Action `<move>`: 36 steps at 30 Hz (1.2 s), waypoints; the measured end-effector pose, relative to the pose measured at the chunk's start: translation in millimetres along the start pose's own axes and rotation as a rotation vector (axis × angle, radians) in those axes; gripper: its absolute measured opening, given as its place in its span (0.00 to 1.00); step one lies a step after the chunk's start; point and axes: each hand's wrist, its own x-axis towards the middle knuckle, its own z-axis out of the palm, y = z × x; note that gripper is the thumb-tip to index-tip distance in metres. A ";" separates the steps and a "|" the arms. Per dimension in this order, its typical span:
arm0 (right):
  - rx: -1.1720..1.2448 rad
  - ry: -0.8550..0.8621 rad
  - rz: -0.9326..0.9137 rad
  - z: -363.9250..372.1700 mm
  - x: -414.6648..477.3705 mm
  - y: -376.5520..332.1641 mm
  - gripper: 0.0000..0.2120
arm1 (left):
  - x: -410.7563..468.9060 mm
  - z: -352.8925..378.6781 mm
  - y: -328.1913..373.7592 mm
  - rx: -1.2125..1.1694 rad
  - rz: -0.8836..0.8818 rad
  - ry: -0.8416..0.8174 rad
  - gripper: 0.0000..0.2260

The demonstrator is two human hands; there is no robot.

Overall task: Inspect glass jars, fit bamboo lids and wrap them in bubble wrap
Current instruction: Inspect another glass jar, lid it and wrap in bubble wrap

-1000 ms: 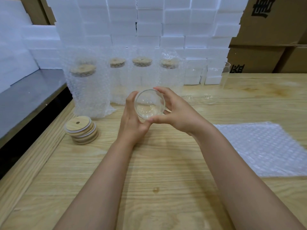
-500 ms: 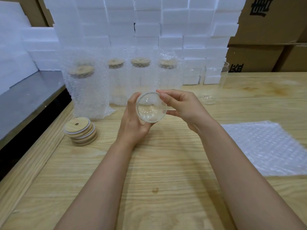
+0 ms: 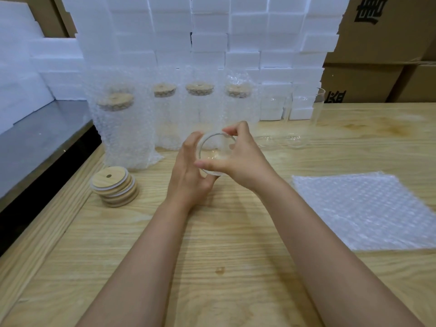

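Clear glass jar (image 3: 215, 154), lidless, sits tipped mouth-toward-camera at centre, gripped by left hand (image 3: 188, 175) and right hand (image 3: 240, 159); four bubble-wrapped lidded jars (image 3: 127, 128) stand far left, done; round bamboo lids (image 3: 114, 186) and flat bubble-wrap sheet (image 3: 361, 208) wait; inspection, I judge, under way.

Brightness: bright, even, soft light over the whole frame.
Shadows: faint and soft-edged, on the worktop (image 3: 224, 232) at frame centre.
Glare: foam blocks (image 3: 207, 27) at upper centre are nearly washed out; small glints show on the bubble wrap sheet (image 3: 361, 208) and the rim of the glass jar (image 3: 215, 149).
Sharpness: slightly soft throughout.
Distortion: wide-angle bowing; cardboard boxes (image 3: 382, 31) at upper right lean inward.
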 end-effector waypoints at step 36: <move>0.485 -0.064 -0.020 0.1 -0.8 48.4 0.45 | 16.8 -15.8 12.7 -0.775 -0.436 0.030 0.34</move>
